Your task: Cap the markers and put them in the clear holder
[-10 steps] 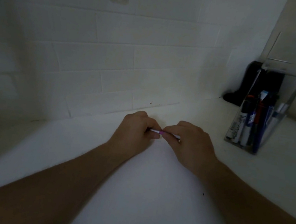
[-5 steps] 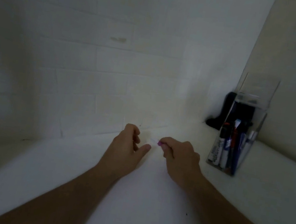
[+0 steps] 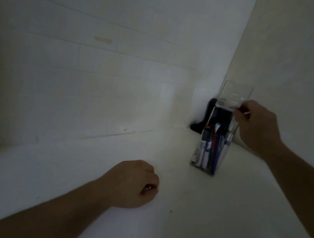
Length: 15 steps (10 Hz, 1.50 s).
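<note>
The clear holder (image 3: pixel 229 97) stands near the corner of the white counter, with several capped markers (image 3: pixel 207 147) upright inside. My right hand (image 3: pixel 257 126) is raised at the holder's top right rim, its fingers closed on a thin white marker (image 3: pixel 240 103) whose end points up over the opening. Most of that marker is hidden by my fingers. My left hand (image 3: pixel 133 183) rests on the counter in a loose fist, well left and in front of the holder, with nothing visible in it.
A black object (image 3: pixel 203 122) stands in the corner behind the holder. White tiled wall (image 3: pixel 98 68) runs along the back, and a plain wall (image 3: pixel 305 60) closes the right side. The white counter (image 3: pixel 176 224) spreads in front.
My hands have parted. The right hand carried the marker up and right to the holder's rim. The left hand let go, dropped back to the counter and closed. The camera view shifted.
</note>
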Each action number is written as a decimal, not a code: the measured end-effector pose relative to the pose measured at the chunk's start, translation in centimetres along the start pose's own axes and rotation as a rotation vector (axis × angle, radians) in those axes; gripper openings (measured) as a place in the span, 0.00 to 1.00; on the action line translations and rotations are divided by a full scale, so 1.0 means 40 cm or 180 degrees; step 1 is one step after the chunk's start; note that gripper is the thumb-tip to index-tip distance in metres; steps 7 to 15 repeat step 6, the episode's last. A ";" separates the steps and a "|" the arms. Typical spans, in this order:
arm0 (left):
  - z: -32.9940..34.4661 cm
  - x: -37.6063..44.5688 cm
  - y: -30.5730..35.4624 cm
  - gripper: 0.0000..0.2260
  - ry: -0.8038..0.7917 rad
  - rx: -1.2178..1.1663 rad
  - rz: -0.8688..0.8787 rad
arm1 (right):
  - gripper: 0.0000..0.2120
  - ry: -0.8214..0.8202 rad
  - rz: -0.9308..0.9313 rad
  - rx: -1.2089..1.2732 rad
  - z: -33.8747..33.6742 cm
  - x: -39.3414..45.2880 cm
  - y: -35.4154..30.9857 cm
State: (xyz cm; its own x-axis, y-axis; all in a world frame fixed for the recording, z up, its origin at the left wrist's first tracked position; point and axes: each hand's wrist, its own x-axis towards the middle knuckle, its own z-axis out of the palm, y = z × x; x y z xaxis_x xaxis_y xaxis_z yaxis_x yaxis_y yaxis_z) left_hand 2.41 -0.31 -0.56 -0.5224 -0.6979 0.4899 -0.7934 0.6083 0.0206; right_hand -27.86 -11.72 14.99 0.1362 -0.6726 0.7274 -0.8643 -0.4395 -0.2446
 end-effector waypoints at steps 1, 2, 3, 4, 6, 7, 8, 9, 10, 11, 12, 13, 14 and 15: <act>-0.006 -0.003 -0.003 0.11 0.0026 -0.0015 -0.0071 | 0.09 -0.0391 0.0096 -0.0169 0.040 -0.029 0.029; -0.002 -0.006 -0.005 0.11 0.0025 -0.0081 -0.0107 | 0.21 -0.0499 0.0213 -0.0127 0.074 -0.047 0.032; 0.003 -0.002 -0.019 0.10 -0.0033 -0.0298 -0.0305 | 0.16 -0.0443 0.0261 -0.0246 0.095 -0.049 0.042; 0.007 0.004 -0.033 0.10 -0.0026 -0.0547 -0.0716 | 0.10 -0.0757 0.0130 -0.0601 0.102 -0.052 0.053; 0.001 0.000 -0.011 0.07 -0.0147 -0.0377 -0.0846 | 0.16 0.0209 0.0204 0.0311 0.064 -0.180 0.018; 0.001 0.000 -0.011 0.07 -0.0147 -0.0377 -0.0846 | 0.16 0.0209 0.0204 0.0311 0.064 -0.180 0.018; 0.001 0.000 -0.011 0.07 -0.0147 -0.0377 -0.0846 | 0.16 0.0209 0.0204 0.0311 0.064 -0.180 0.018; 0.001 0.000 -0.011 0.07 -0.0147 -0.0377 -0.0846 | 0.16 0.0209 0.0204 0.0311 0.064 -0.180 0.018; 0.001 0.000 -0.011 0.07 -0.0147 -0.0377 -0.0846 | 0.16 0.0209 0.0204 0.0311 0.064 -0.180 0.018; 0.001 0.000 -0.011 0.07 -0.0147 -0.0377 -0.0846 | 0.16 0.0209 0.0204 0.0311 0.064 -0.180 0.018; 0.001 0.000 -0.011 0.07 -0.0147 -0.0377 -0.0846 | 0.16 0.0209 0.0204 0.0311 0.064 -0.180 0.018; 0.001 0.000 -0.011 0.07 -0.0147 -0.0377 -0.0846 | 0.16 0.0209 0.0204 0.0311 0.064 -0.180 0.018; 0.001 0.000 -0.011 0.07 -0.0147 -0.0377 -0.0846 | 0.16 0.0209 0.0204 0.0311 0.064 -0.180 0.018; 0.001 0.000 -0.011 0.07 -0.0147 -0.0377 -0.0846 | 0.16 0.0209 0.0204 0.0311 0.064 -0.180 0.018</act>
